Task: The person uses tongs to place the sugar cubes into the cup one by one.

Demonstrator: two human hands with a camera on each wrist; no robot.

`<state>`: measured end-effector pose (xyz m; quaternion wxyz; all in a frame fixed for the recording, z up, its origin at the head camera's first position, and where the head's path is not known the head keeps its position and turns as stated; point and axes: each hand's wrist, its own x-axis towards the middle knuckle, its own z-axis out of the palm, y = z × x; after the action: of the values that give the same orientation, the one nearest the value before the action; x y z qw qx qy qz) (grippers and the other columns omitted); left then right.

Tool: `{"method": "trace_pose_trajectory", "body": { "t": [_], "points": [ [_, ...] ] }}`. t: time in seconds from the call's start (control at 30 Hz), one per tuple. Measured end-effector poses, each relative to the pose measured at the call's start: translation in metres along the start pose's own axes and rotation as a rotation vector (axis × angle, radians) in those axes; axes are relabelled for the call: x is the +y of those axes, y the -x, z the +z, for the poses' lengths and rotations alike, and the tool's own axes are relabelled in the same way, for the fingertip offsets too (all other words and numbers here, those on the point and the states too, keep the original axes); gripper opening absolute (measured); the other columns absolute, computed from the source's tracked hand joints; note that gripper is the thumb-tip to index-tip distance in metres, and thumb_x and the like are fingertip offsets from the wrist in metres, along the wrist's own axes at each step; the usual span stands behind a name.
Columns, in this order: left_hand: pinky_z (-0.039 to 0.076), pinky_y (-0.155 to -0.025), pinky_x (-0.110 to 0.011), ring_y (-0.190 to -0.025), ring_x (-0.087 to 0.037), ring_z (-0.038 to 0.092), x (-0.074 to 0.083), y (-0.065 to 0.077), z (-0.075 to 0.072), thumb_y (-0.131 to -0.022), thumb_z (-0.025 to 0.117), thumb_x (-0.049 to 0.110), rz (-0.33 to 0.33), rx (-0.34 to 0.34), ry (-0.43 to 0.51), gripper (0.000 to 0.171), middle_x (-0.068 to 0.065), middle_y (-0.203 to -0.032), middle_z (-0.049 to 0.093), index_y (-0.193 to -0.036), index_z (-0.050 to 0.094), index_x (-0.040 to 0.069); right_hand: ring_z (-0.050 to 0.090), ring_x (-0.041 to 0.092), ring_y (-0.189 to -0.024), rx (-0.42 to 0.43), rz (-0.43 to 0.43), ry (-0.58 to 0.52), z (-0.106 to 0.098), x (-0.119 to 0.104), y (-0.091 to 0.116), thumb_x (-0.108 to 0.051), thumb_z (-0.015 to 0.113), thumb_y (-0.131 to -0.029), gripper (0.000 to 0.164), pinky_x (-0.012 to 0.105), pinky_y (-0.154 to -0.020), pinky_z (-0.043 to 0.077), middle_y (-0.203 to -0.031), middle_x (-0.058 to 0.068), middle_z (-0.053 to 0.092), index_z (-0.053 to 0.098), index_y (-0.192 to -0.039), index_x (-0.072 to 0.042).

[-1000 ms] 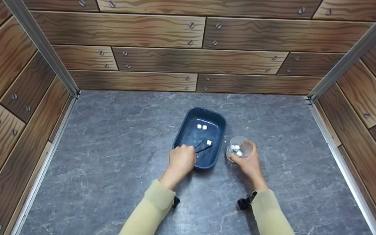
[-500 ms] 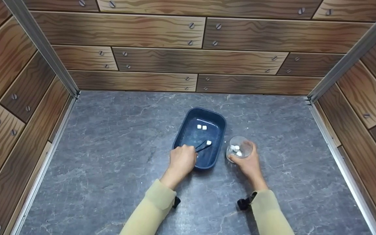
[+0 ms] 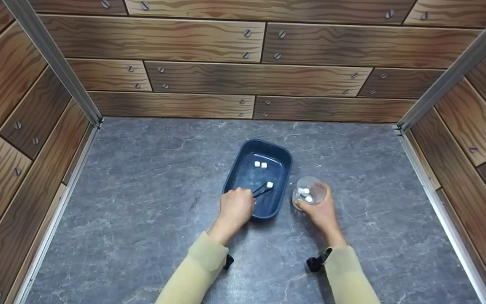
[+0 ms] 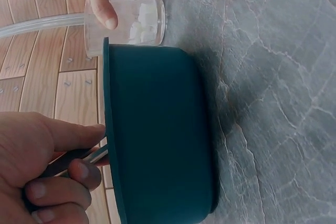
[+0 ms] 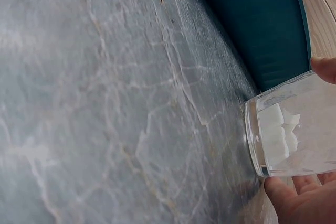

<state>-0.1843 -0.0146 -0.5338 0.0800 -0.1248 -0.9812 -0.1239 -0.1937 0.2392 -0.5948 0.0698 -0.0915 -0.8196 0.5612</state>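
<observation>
My left hand (image 3: 236,207) grips a pair of dark tongs (image 3: 263,192) over the near left rim of a deep blue tray (image 3: 233,172). Inside the tray, the two tong arms reach to either side of a small white cube (image 3: 270,185); whether both tips touch it I cannot tell. Two more white cubes (image 3: 260,164) sit side by side toward the tray's far end. To the right of the tray, my right hand (image 3: 322,211) holds a clear glass (image 5: 310,129) round its side. The glass stands upright on the table, with several white cubes (image 5: 281,132) at its bottom.
The grey marbled tabletop (image 3: 150,177) lies under everything. Wood-patterned panels (image 3: 209,76) rise at the back and both sides, with metal posts (image 3: 53,55) in the corners. The glass stands close to the tray's right wall.
The tong arms have drawn slightly closer together around the near white cube. My right hand and the glass have stayed in place.
</observation>
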Motion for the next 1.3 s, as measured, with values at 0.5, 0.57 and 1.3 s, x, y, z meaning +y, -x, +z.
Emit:
{"method": "trace_pose_trajectory", "body": {
  "t": [0.5,0.57,1.3],
  "points": [
    [0.049,-0.046,-0.043,-0.058,-0.029,0.064,-0.0005,-0.0008,0.0020,-0.089,0.071,0.025,0.001,-0.008,-0.005,0.021,-0.008,-0.067,0.066,-0.074,0.073,0.010,0.042,0.034,-0.130,0.010,-0.003,0.022,0.0000,-0.0015,0.0016,-0.008,0.088,-0.067,0.089,0.043,-0.110,0.026,-0.139,0.024,0.046,0.036,-0.139,0.003],
    [0.049,-0.046,-0.043,-0.058,-0.029,0.064,-0.0010,-0.0008,0.0024,-0.089,0.070,0.024,0.001,-0.009,-0.002,0.021,-0.008,-0.067,0.066,-0.074,0.073,0.009,0.041,0.035,-0.130,0.007,-0.001,0.023,-0.0001,-0.0014,0.0018,-0.008,0.088,-0.068,0.089,0.043,-0.111,0.026,-0.139,0.025,0.046,0.036,-0.139,0.003],
    [0.049,-0.046,-0.045,-0.057,-0.031,0.064,-0.0051,0.0035,0.0011,-0.088,0.071,0.022,0.000,0.022,0.022,0.022,-0.010,-0.065,0.066,-0.071,0.071,0.008,0.041,0.034,-0.131,-0.003,-0.002,-0.025,0.0000,-0.0030,0.0015,-0.005,0.087,-0.069,0.088,0.040,-0.111,0.026,-0.140,0.025,0.045,0.035,-0.140,0.003]
  ]
}}
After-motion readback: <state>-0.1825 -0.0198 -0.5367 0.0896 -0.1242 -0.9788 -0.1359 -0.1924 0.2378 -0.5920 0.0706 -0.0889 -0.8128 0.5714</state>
